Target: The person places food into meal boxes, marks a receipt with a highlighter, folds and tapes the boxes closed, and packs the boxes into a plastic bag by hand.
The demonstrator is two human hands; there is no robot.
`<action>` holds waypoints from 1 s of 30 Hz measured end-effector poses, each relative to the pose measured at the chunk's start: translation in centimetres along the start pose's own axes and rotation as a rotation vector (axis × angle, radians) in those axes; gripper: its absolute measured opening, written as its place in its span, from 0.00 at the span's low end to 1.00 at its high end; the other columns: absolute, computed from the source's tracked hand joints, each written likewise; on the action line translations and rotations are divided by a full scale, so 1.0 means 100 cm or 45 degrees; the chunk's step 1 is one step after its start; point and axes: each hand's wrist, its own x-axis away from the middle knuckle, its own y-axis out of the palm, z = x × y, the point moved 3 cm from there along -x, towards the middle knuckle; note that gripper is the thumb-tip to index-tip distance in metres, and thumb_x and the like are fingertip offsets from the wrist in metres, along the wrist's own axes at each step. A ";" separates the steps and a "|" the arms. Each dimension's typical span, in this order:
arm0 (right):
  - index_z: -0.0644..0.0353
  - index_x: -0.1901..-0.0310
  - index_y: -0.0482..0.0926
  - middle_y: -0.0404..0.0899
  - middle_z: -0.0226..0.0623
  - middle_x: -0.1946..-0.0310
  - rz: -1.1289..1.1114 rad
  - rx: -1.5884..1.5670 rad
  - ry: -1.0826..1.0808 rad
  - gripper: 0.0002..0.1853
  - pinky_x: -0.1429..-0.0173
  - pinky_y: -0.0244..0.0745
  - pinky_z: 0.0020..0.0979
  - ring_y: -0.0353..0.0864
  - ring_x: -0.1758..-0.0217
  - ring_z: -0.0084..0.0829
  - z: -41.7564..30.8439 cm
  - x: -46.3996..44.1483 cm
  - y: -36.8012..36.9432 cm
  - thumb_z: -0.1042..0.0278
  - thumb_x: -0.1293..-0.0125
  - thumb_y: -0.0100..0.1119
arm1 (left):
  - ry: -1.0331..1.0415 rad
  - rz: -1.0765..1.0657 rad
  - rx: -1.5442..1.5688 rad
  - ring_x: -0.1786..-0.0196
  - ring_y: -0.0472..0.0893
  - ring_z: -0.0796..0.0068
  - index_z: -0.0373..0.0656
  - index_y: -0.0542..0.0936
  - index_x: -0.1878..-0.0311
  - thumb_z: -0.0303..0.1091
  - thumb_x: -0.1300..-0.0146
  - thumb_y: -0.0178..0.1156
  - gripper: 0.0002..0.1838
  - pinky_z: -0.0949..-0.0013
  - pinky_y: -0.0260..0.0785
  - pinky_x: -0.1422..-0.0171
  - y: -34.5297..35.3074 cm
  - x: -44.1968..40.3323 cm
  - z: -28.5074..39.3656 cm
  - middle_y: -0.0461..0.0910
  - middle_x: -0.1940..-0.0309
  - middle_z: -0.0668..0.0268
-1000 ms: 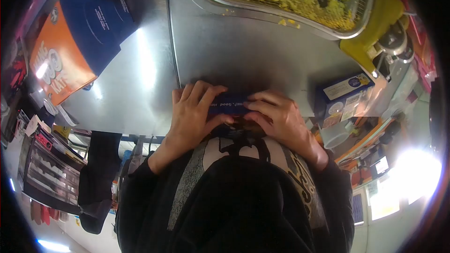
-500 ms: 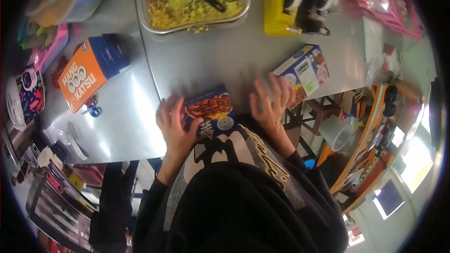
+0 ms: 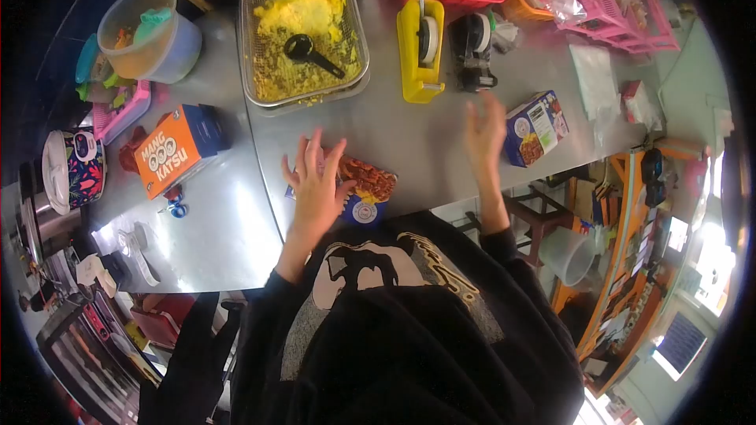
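Seen from the wearer's chest [image 3: 378, 267]: at eleven o'clock, a blue printed box [image 3: 370, 191] lying on the steel table [image 3: 433, 169] beneath the spread left hand [image 3: 316, 189]; at one, the right hand [image 3: 485, 132], blurred, its grip indeterminable; just beyond, a black tape dispenser [image 3: 474, 55].

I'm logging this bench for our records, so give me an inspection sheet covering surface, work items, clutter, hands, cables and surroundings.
Surface: metal table, shiny, seam visible.
Job's things: blue printed box beneath the left hand; second blue box and black tape dispenser near the right hand.
Clutter: yellow tape dispenser, orange-and-blue box, scissors, tray of yellow food with black scoop.
Hands: left spread, contact unclear; right extended, nothing visibly held.
Cables: nothing seen.
Surroundings: stool and shelves at right.
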 end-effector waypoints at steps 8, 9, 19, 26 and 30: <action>0.65 0.60 0.83 0.78 0.38 0.47 -0.523 -1.160 0.997 0.17 0.50 0.80 0.38 0.79 0.47 0.32 -0.036 -0.027 0.073 0.56 0.30 0.58 | -0.280 0.225 -0.117 0.23 0.45 0.36 0.51 0.66 0.30 0.59 0.40 0.59 0.38 0.29 0.29 0.28 0.037 0.014 0.010 0.47 0.24 0.45; 0.66 0.62 0.83 0.73 0.40 0.42 -0.344 -1.337 0.854 0.17 0.49 0.79 0.38 0.78 0.45 0.32 -0.036 -0.017 0.071 0.57 0.30 0.59 | -0.093 0.231 -0.059 0.22 0.46 0.39 0.52 0.69 0.32 0.60 0.40 0.59 0.37 0.30 0.28 0.27 0.034 0.009 0.004 0.49 0.24 0.46; 0.68 0.66 0.85 0.67 0.44 0.36 -0.110 -0.872 0.511 0.18 0.55 0.79 0.30 0.80 0.48 0.33 -0.028 0.026 0.071 0.57 0.32 0.63 | -0.817 0.200 0.248 0.25 0.31 0.23 0.51 0.44 0.22 0.64 0.51 0.70 0.61 0.21 0.34 0.32 0.045 0.014 0.039 0.30 0.25 0.36; 0.67 0.72 0.84 0.72 0.46 0.43 -0.119 -0.682 0.505 0.20 0.59 0.80 0.31 0.82 0.53 0.33 -0.004 0.014 0.078 0.54 0.35 0.66 | -0.635 0.087 -0.113 0.25 0.32 0.24 0.62 0.53 0.23 0.44 0.56 0.73 0.56 0.20 0.43 0.36 0.034 0.028 0.043 0.30 0.25 0.34; 0.65 0.76 0.82 0.74 0.45 0.50 -0.151 -0.531 0.376 0.18 0.60 0.77 0.32 0.80 0.57 0.35 0.005 0.024 0.065 0.58 0.38 0.69 | -0.859 0.329 -0.072 0.27 0.42 0.24 0.58 0.51 0.22 0.41 0.55 0.72 0.56 0.28 0.48 0.33 0.041 0.049 0.033 0.40 0.28 0.31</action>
